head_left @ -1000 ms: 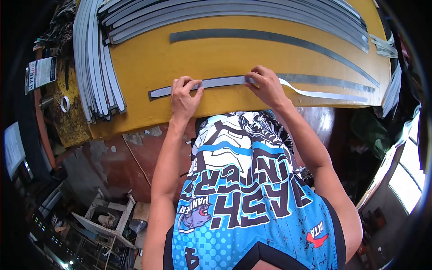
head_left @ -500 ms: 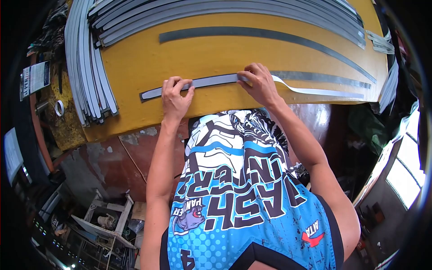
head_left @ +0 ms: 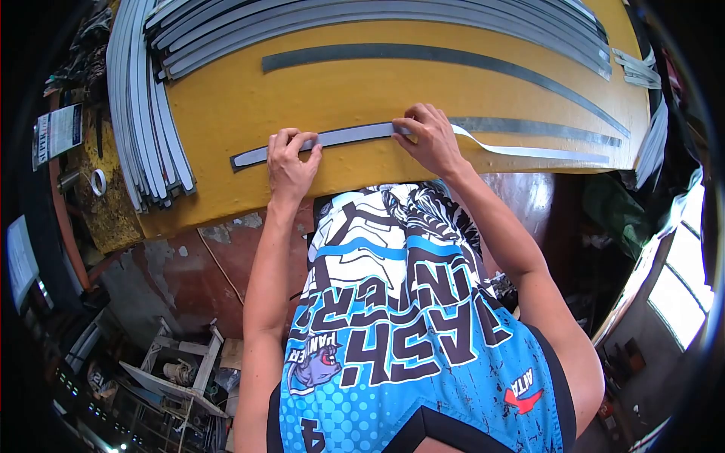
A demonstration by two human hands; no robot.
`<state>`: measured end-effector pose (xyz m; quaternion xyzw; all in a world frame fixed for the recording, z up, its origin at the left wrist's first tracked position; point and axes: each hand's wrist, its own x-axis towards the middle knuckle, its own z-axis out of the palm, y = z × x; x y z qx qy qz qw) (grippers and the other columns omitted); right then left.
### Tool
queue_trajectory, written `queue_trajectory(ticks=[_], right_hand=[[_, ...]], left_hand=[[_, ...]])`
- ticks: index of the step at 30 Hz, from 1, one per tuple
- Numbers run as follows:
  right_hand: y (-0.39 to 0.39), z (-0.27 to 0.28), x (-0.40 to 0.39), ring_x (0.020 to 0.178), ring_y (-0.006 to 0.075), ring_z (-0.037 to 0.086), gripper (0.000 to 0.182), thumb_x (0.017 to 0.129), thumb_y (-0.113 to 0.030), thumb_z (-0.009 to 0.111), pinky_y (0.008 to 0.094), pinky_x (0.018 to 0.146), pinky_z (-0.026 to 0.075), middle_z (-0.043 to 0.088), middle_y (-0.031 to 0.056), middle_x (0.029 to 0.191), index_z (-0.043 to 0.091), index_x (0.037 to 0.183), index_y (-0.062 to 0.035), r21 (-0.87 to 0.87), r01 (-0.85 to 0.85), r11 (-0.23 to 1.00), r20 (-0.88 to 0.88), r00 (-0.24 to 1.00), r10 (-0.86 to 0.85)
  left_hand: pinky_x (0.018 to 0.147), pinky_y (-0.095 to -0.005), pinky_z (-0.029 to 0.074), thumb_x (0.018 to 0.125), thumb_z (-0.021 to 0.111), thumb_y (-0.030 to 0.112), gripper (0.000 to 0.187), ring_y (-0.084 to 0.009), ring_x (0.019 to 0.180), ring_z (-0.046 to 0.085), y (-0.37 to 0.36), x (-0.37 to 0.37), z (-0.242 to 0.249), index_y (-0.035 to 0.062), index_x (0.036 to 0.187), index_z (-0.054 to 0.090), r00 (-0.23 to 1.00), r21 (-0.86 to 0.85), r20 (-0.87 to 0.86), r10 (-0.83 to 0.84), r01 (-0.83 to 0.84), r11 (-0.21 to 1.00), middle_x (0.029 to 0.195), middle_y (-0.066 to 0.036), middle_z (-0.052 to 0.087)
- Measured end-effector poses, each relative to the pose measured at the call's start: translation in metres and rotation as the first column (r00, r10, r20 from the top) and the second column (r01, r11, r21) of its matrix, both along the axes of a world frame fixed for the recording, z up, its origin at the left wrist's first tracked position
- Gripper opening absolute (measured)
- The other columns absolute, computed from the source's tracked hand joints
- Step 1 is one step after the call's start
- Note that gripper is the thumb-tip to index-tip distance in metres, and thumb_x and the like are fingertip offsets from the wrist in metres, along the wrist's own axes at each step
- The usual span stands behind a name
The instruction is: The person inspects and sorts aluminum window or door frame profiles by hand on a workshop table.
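A long dark strip lies across the yellow table near its front edge. Over its left part lies a narrower pale strip, flat from the left end up to my right hand. My left hand curls over both strips, thumb and fingertips closed on the pale one's edges. Farther right, my right hand pinches the same pale strip. Beyond that hand, the strip's loose white end rises off the dark one, then runs down toward the table's front edge. The fingertips partly hide both strips where they grip.
Another dark strip lies curved farther back on the yellow table. Layered strips fill the back, and a bundle of pale-faced strips lies at the left. A white tape roll is beside the table's left end.
Both hands keep nearly the same place and grip on the pale strip. The whole view has shifted very slightly; no strip has visibly moved on the table.
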<state>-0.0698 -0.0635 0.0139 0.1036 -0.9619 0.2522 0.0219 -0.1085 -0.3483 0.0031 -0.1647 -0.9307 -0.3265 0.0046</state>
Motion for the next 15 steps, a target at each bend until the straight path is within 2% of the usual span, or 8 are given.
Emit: queue_trajectory(ticks=[10, 15], right_hand=[[-0.001, -0.002, 0.000, 0.096, 0.0255, 0.059, 0.020, 0.080, -0.016, 0.077, 0.0390, 0.084, 0.047, 0.062, 0.0070, 0.099, 0.074, 0.099, -0.0106, -0.005, -0.004, 1.000, 0.004, 1.000, 0.004], [-0.002, -0.002, -0.001, 0.095, 0.0260, 0.059, 0.019, 0.081, -0.016, 0.077, 0.0391, 0.084, 0.048, 0.062, 0.0071, 0.098, 0.074, 0.099, -0.0102, 0.003, -0.016, 1.000, -0.007, 1.000, 0.016]], left_hand=[[0.085, -0.0386, 0.049, 0.080, 0.074, 0.011, 0.018, -0.0286, 0.094, 0.057, 0.007, 0.006, 0.001, 0.0042, 0.097, 0.073, 0.999, -0.043, -0.023, 0.030, -0.031, 0.999, 0.099, -0.010, 0.061], [0.084, -0.0375, 0.050, 0.080, 0.069, 0.002, 0.020, -0.0279, 0.096, 0.058, 0.022, 0.014, -0.005, 0.0020, 0.099, 0.074, 0.997, -0.009, -0.072, -0.015, 0.014, 1.000, 0.101, -0.010, 0.063]])
